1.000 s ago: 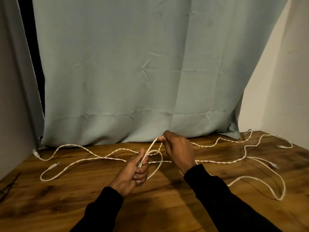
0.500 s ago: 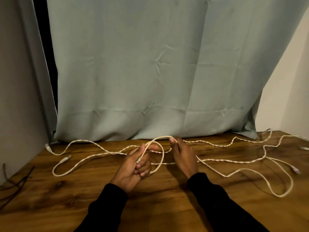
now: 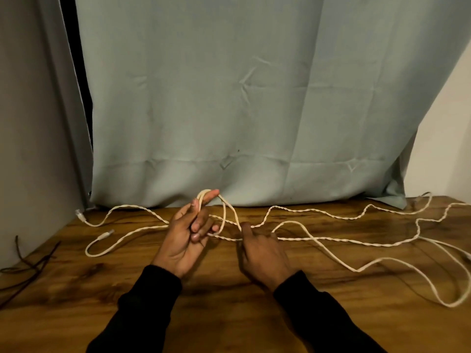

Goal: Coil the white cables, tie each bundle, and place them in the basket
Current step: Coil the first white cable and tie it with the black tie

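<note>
Long white cables (image 3: pixel 331 240) lie spread in loose waves across the wooden table (image 3: pixel 229 301), partly twisted round each other, with plug ends at the far left (image 3: pixel 80 214). My left hand (image 3: pixel 187 234) is raised palm-up near the middle; a cable loop runs over its index finger and its curled fingers hold the strands. My right hand (image 3: pixel 262 250) rests on the table just right of it, its fingertips pinching the cable where the strands cross. No basket is in view.
A pale blue-grey curtain (image 3: pixel 242 110) hangs behind the table's back edge. Thin dark cords (image 3: pixel 28 266) lie at the table's left edge. A wall stands at the left, another at the right.
My left hand has lifted and opened up, with the loop now hooked over its index finger. My right hand has dropped from the loop's top to the cable on the table.
</note>
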